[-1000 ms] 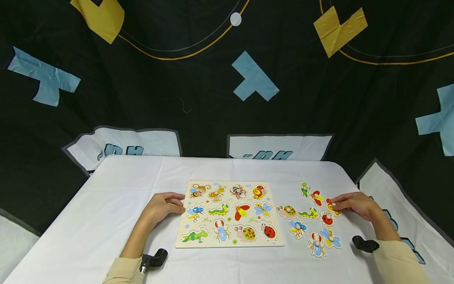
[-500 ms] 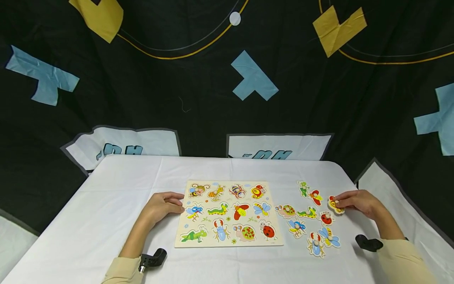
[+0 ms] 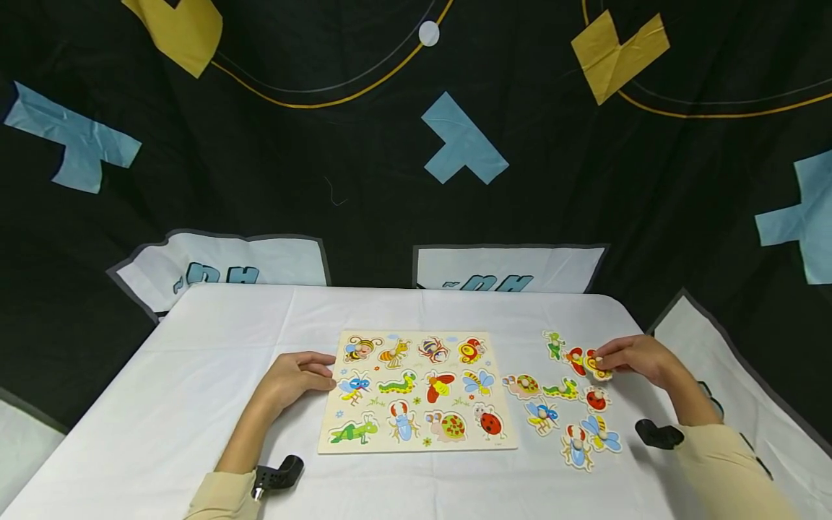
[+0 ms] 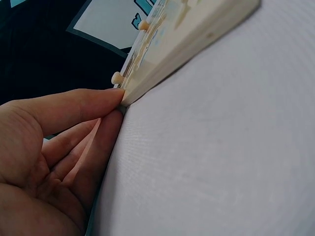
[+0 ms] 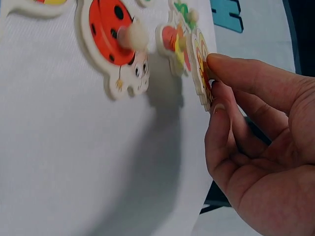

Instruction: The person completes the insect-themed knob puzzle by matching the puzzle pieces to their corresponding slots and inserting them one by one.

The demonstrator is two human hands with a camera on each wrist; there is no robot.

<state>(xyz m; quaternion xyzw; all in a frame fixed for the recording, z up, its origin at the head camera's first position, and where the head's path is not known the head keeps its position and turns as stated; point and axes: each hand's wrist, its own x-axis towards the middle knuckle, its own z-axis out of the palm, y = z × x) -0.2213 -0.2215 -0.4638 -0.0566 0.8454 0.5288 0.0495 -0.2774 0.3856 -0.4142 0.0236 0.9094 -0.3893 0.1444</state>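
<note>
In the head view a wooden insect puzzle board (image 3: 416, 440) lies flat on the white table. My left hand (image 3: 295, 383) rests at its left edge; in the left wrist view the thumb (image 4: 78, 105) and a finger touch the board's edge near a corner. My right hand (image 3: 640, 359) pinches a yellow-and-red butterfly puzzle piece (image 3: 596, 367), seen nearly edge-on in the right wrist view, tilted above the cloth. Close beside it are a red-and-yellow firefly piece (image 3: 575, 360) and a ladybug piece (image 3: 595, 399), each with a knob.
More loose pieces lie right of the board: a grasshopper (image 3: 554, 345), a snail (image 3: 522, 386), a caterpillar (image 3: 562, 390), a mosquito (image 3: 542, 417), a stag beetle (image 3: 575, 446) and a blue-winged bee (image 3: 601, 435). A black curtain (image 3: 370, 188) hangs behind the table.
My right hand has picked the butterfly piece up from beside the ladybug, first drawing it slightly right, then carrying it left and back near the firefly. The left hand keeps its place.
</note>
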